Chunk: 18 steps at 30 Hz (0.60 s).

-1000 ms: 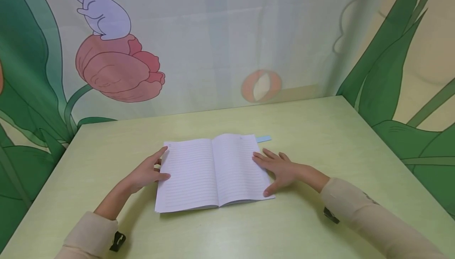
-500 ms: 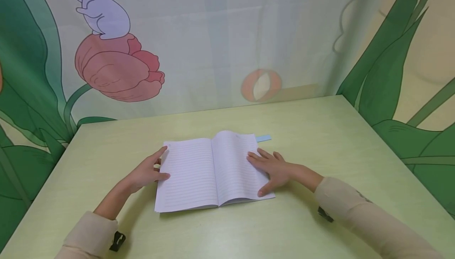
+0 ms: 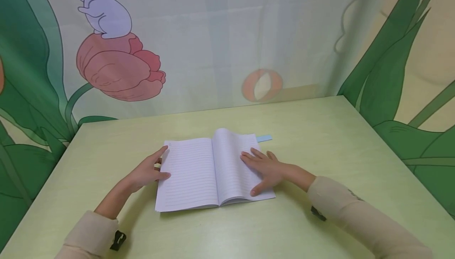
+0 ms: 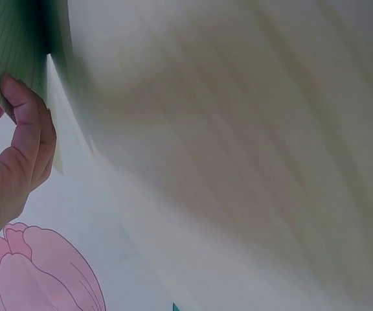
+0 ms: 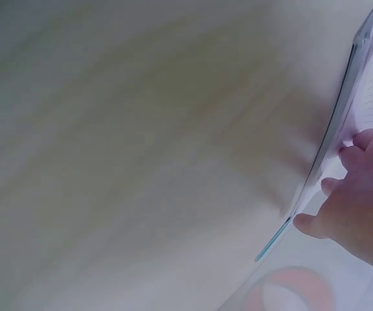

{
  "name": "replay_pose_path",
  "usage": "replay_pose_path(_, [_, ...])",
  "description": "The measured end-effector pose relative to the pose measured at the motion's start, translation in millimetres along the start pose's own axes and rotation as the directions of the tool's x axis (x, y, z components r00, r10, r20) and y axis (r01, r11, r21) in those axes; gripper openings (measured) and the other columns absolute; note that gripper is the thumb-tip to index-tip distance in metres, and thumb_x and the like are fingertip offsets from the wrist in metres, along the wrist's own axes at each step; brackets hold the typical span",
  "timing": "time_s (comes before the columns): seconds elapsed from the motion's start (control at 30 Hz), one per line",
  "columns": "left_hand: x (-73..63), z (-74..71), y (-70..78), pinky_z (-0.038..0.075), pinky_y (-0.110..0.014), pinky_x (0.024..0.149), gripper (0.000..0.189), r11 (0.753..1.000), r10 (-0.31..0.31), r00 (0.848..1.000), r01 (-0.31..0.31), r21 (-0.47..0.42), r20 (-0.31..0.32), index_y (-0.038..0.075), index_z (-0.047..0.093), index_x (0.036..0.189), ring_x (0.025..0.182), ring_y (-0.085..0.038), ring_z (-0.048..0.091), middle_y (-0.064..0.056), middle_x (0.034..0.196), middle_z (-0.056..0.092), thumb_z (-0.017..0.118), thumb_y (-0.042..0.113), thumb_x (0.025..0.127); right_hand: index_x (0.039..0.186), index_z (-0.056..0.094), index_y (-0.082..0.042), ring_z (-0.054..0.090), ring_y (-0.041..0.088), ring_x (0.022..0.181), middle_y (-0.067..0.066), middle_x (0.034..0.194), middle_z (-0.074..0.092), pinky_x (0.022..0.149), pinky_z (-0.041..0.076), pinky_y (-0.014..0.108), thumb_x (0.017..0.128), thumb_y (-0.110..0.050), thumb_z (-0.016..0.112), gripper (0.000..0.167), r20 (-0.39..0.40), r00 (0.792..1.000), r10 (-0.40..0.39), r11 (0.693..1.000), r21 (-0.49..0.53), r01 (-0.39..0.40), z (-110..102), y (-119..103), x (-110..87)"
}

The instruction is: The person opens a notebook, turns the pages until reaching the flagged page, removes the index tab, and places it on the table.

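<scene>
Here's the notebook (image 3: pixel 190 192), lying open in the middle of the table (image 3: pixel 220 235), a spread of ruled pages with the spine (image 3: pixel 215 180) running near to far. On the left, the left hand (image 3: pixel 142 175) has the outer edge: thumb on top of the left page, index finger reaching along to the far left corner, the other fingers folded in at the edge. The left wrist view has the paper pinched there between the digits.

Over to the right, and the right hand (image 3: pixel 271 172) is spread on the right page (image 3: pixel 227 172), fingers well apart, fingertips pressing the paper, thumb toward the near edge. And look at that page: it bows up in a tall curve beside the spine, with a gap beneath it along the near edge. Past the far right corner pokes a blue tab (image 3: pixel 264 137); whether it sits between the leaves or under them, I can't tell.

Beige sleeves (image 3: pixel 89 231) cover both forearms, a small black piece (image 3: pixel 118 240) just beside each cuff. Behind the far edge hangs a pale cloth (image 3: pixel 199 65) printed with a white animal (image 3: pixel 108 18) on a pink tulip (image 3: pixel 117 69), big green leaves (image 3: pixel 385 73) at the left and right.
</scene>
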State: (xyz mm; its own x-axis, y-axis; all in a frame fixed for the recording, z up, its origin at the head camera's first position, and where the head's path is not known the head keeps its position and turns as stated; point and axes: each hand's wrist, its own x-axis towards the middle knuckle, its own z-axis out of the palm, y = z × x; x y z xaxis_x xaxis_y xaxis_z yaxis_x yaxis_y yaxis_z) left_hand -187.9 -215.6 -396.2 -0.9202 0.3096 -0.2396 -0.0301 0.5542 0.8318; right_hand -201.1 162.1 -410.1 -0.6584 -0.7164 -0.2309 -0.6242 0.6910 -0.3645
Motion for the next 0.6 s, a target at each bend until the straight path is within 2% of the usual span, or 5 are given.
replay_pose_path(0.23, [-1.1,0.5,2.9,0.046,-0.03,0.069,0.084,1.0,0.006,1.0,-0.006,0.005,-0.001,0.002,0.008,0.145,0.09,-0.029,0.053,-0.026,0.116,0.036,0.063,0.001,0.082,0.146,0.008,-0.006,-0.003,0.032,0.137,0.009,0.152,0.007,0.099,0.002,0.063,0.071,-0.059,0.066,0.109,-0.002,1.0,0.002,1.0,-0.004,-0.002,0.3,-7.4,7.7])
replay_pose_path(0.6, [-2.5,0.8,4.9,0.046,-0.031,0.069,0.084,1.0,0.015,1.0,-0.015,-0.005,0.002,0.001,0.007,0.145,0.086,-0.027,0.053,-0.026,0.115,0.035,0.063,0.0,0.082,0.147,0.005,-0.007,0.0,0.032,0.137,0.01,0.151,0.007,0.1,0.005,0.062,0.072,-0.06,0.065,0.11,-0.038,0.999,-0.015,1.0,-0.015,0.014,0.6,-15.0,19.0])
